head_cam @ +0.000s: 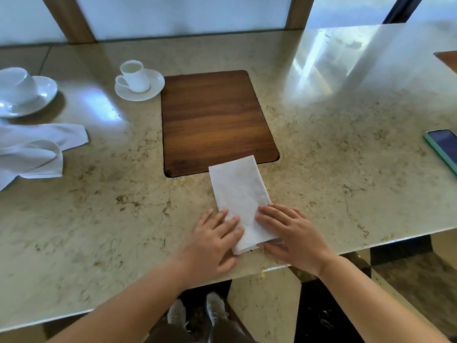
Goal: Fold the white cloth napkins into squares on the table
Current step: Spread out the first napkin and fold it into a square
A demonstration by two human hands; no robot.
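A white napkin (238, 191), folded into a long narrow rectangle, lies on the marble table (333, 169), its far end overlapping a wooden inset panel (212, 117). My left hand (214, 241) lies flat, with straight fingers pressing the napkin's near left edge. My right hand (294, 236) holds the near right corner, fingers on top and thumb tucked under the edge. A pile of unfolded white napkins (34, 149) sits at the far left.
A white cup on a saucer (138, 81) stands beside the wooden panel, and another cup and saucer (22, 91) stands at the left edge. A phone (444, 147) lies at the right. The table's near edge runs just below my hands.
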